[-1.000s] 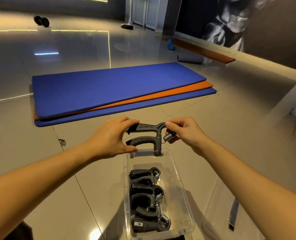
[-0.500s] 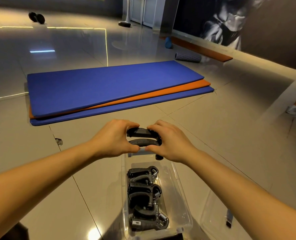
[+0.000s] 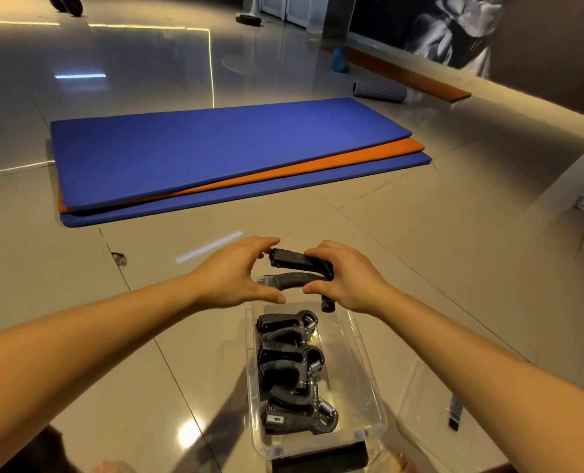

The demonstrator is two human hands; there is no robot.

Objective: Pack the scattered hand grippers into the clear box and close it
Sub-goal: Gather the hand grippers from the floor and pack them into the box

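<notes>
A black sprung hand gripper point(image 3: 297, 271), previously raised, was lowered to the clear plastic box's point(image 3: 369, 380) far end, pinched by both hands point(image 3: 236, 271) point(image 3: 345, 274); three were already packed.

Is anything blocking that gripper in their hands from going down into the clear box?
Nothing visible. The held hand gripper hangs over the clear box's empty far end; three packed grippers fill the near part.

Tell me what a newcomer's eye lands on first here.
Front and centre, the left hand and right hand hold a black hand gripper over the far end of the clear plastic box, where three more lie. Beyond them, blue and orange exercise mats lie stacked on the glossy tiled floor.
</notes>
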